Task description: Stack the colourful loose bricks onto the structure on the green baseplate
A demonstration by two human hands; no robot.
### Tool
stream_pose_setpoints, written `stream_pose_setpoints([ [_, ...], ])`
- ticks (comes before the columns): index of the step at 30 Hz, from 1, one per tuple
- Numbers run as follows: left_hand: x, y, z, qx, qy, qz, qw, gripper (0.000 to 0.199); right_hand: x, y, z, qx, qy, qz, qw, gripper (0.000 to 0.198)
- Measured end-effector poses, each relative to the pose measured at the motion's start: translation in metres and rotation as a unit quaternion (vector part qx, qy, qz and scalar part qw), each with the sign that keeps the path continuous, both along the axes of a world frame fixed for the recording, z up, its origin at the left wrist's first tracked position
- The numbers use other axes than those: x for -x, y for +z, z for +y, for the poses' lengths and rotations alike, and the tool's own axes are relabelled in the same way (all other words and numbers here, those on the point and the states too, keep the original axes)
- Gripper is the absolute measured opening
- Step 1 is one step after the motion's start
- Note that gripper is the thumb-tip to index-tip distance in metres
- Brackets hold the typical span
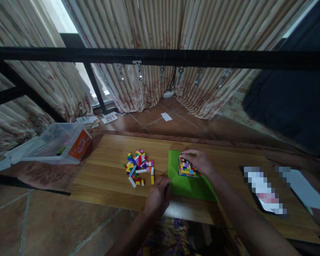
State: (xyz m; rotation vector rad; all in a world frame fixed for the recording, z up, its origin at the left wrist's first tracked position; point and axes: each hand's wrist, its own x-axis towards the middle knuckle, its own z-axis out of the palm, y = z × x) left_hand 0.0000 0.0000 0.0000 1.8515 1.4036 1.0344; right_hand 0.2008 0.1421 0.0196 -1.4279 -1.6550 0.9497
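Observation:
A green studded baseplate lies on the wooden table. Upon it stands a low, multicoloured block of toy building bricks. My right hand reaches over this block, its fingertips pinched together at the far left corner; whatever is between them is too small to make out. Beside the near left edge of the baseplate, my left hand is closed with fingers curled and thumb against them. Its contents, if any, are hidden. Left of the baseplate lies a loose pile of mixed coloured bricks.
The wooden table runs across the view. On its right lie a phone-like device with a blurred screen and a pale flat sheet. A clear plastic bin with an orange label stands beyond the left end. A dark rail crosses before the curtains.

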Motion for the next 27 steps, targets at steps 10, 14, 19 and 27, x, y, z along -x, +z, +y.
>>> stream_pose_setpoints([
  [10,0.0,-0.004,0.0,-0.014,-0.003,-0.003,1.0,0.025,0.004,0.017,0.002,0.052,0.022,-0.028,0.998,0.024],
  [14,0.0,-0.005,0.0,-0.015,-0.004,-0.002,1.0,0.025,0.004,0.022,0.003,0.041,0.031,-0.073,0.996,0.02],
  [19,-0.001,-0.006,0.0,-0.01,-0.003,0.005,1.0,0.026,0.003,0.018,0.006,0.04,0.041,-0.081,0.995,0.021],
  [27,0.0,-0.007,0.0,-0.006,0.0,0.027,1.0,0.027,0.002,0.013,0.006,0.038,0.043,-0.043,0.997,0.023],
])
